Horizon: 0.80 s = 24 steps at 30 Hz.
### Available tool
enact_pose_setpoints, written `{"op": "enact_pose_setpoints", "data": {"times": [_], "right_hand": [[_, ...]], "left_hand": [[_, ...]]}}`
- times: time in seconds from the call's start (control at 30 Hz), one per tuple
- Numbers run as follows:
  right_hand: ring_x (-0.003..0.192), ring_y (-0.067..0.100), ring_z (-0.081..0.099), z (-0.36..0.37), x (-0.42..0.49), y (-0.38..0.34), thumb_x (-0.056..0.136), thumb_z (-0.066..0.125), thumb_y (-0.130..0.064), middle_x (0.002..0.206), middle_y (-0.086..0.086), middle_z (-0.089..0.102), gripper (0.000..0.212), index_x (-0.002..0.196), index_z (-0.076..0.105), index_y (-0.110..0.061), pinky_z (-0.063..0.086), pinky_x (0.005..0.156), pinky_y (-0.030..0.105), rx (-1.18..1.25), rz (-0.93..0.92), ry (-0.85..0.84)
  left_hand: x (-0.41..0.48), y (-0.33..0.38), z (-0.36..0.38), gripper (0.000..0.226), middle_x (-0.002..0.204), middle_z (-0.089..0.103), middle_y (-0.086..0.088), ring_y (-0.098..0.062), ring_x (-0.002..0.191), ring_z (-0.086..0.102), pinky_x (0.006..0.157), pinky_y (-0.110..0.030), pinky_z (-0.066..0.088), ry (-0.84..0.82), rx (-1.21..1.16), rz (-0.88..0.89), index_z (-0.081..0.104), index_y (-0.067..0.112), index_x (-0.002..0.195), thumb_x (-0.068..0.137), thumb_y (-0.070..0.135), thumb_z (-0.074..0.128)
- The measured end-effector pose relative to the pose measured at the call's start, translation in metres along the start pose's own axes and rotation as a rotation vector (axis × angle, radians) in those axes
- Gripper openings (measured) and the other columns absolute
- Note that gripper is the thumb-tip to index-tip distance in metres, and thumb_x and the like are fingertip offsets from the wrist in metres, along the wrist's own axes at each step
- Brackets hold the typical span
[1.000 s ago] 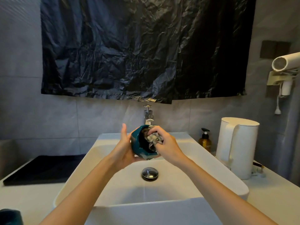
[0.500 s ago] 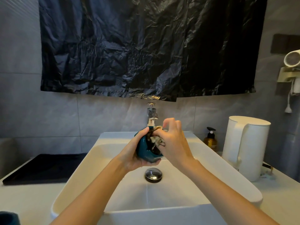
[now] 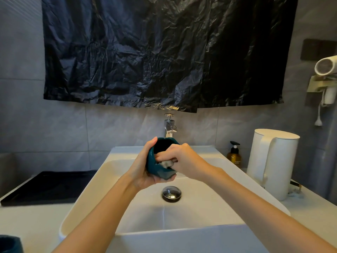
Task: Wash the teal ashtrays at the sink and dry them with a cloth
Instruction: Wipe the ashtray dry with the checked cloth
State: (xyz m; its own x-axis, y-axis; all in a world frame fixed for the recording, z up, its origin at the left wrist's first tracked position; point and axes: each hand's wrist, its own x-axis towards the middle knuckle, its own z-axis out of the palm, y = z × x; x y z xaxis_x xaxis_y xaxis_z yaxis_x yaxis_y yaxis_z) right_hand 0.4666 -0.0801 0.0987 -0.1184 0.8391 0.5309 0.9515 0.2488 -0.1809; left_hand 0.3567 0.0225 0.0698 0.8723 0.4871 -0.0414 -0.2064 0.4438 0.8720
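Over the white sink (image 3: 200, 212) my left hand (image 3: 144, 170) grips a teal ashtray (image 3: 155, 167), tipped on its side with its dark hollow facing me. My right hand (image 3: 182, 159) pinches a small grey cloth (image 3: 166, 163) and pushes it into the lower part of the hollow. Most of the cloth is hidden by my fingers. A second teal object (image 3: 9, 244), cut off by the frame, sits on the counter at the bottom left corner. No water runs from the chrome tap (image 3: 169, 127).
A black tray (image 3: 45, 187) lies on the counter left of the sink. To the right stand an amber pump bottle (image 3: 234, 155) and a white kettle (image 3: 271, 165). A hair dryer (image 3: 326, 66) hangs on the right wall. Black plastic sheet (image 3: 164, 52) covers the wall above. A chrome drain plug (image 3: 171, 193) sits below my hands.
The ashtray has been turned in my left hand, so its hollow opens upward more. My right hand has slid the cloth from the upper rim down into the lower part.
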Motion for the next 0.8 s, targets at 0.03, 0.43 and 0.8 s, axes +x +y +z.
{"op": "enact_pose_setpoints", "data": {"times": [0.03, 0.43, 0.8], "right_hand": [[0.086, 0.019, 0.058, -0.003, 0.0, 0.0, 0.078, 0.058, 0.011, 0.088, 0.005, 0.07, 0.029, 0.089, 0.075, -0.009, 0.045, 0.076, 0.025, -0.021, -0.038, -0.016], [0.073, 0.019, 0.057, -0.002, 0.0, -0.008, 0.066, 0.084, -0.02, 0.074, -0.001, 0.066, 0.019, 0.079, 0.072, -0.017, 0.038, 0.055, 0.025, -0.763, -0.028, 0.044], [0.056, 0.004, 0.05, 0.001, -0.006, -0.008, 0.087, 0.06, -0.007, 0.067, -0.016, 0.057, 0.025, 0.09, 0.078, -0.024, 0.04, 0.052, 0.012, 0.046, 0.201, 0.065]], "left_hand": [[0.0, -0.001, 0.001, 0.049, 0.095, 0.069, -0.018, -0.032, 0.09, 0.06, 0.087, -0.049, 0.047, 0.003, -0.001, -0.007, 0.073, 0.014, 0.097, 0.072, 0.055, 0.064], [0.0, -0.004, 0.003, 0.05, 0.104, 0.065, -0.02, -0.036, 0.095, 0.06, 0.08, -0.048, 0.049, 0.01, 0.053, -0.039, 0.065, 0.014, 0.109, 0.073, 0.049, 0.065], [0.002, -0.005, 0.004, 0.045, 0.086, 0.07, -0.015, -0.028, 0.085, 0.063, 0.083, -0.046, 0.05, 0.046, 0.035, 0.016, 0.067, 0.015, 0.1, 0.078, 0.053, 0.06]]}}
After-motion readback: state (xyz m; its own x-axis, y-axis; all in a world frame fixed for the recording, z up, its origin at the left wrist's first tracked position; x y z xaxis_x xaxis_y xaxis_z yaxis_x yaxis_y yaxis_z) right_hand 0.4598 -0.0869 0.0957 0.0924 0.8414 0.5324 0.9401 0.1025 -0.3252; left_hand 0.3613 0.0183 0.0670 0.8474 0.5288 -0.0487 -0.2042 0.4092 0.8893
